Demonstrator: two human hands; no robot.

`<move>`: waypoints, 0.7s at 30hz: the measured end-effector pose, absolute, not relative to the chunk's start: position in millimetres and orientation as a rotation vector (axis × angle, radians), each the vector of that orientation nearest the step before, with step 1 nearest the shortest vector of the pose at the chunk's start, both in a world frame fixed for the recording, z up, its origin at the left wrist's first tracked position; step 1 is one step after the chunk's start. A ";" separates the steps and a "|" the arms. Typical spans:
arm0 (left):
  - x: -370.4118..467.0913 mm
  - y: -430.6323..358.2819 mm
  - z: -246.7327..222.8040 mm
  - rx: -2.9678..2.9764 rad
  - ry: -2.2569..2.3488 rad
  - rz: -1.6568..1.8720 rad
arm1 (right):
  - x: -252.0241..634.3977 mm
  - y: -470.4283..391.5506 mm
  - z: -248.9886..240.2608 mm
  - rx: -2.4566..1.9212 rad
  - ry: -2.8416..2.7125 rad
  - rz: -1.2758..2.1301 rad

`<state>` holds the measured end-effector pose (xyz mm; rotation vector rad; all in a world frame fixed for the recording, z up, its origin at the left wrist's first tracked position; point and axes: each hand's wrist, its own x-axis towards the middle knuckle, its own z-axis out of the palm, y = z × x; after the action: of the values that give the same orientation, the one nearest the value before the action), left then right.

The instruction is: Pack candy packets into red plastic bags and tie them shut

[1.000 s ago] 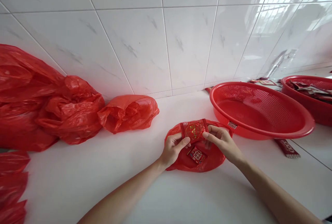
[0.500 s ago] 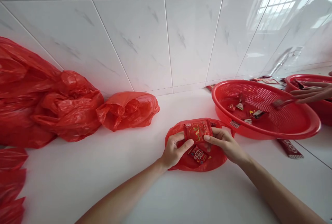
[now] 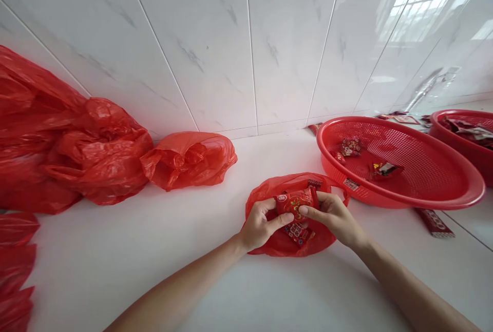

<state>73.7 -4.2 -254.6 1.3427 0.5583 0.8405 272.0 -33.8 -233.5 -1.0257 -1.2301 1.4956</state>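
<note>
Between my two hands is a red snack packet [image 3: 296, 202] with gold lettering. My left hand [image 3: 259, 225] pinches its left end, thumb on the front. My right hand [image 3: 339, 219] grips the right end the same way, so both hands are closed on it. Directly under the packet, a red plastic bag [image 3: 265, 246] lies spread on the white counter. Inside the bag rests another red packet [image 3: 298, 233] with white print, partly covered by my hands and the held packet. A dark red patterned wrapper [image 3: 315, 183] shows at the bag's far side.
Right of the bag stands a red perforated basket [image 3: 419, 160] with several small packets. A second red basket [image 3: 439, 129] is at the far right. A dark red bar [image 3: 435, 223] lies before the first. Bunched red bags [image 3: 188, 160] line the left, against the tiled wall [image 3: 208, 55].
The held packet has tilted and curled slightly between my fingers. Another person's hand over the baskets has left the view, and packets in the near basket lie differently.
</note>
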 end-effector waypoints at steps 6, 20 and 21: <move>71.7 -5.0 -254.4 1.364 0.562 0.849 | 270.3 -34.8 -230.5 -1.003 -1.222 1.497; 73.5 -1.2 -254.5 1.406 0.775 0.970 | 268.1 -36.1 -232.0 -1.139 -1.264 1.300; 73.6 -1.3 -254.0 1.416 0.784 0.966 | 267.9 -36.1 -232.1 -1.137 -1.256 1.305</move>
<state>73.6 -1.3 -254.0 1.4159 0.7842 0.9661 267.9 -36.1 -232.1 -1.1372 -1.2560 1.3048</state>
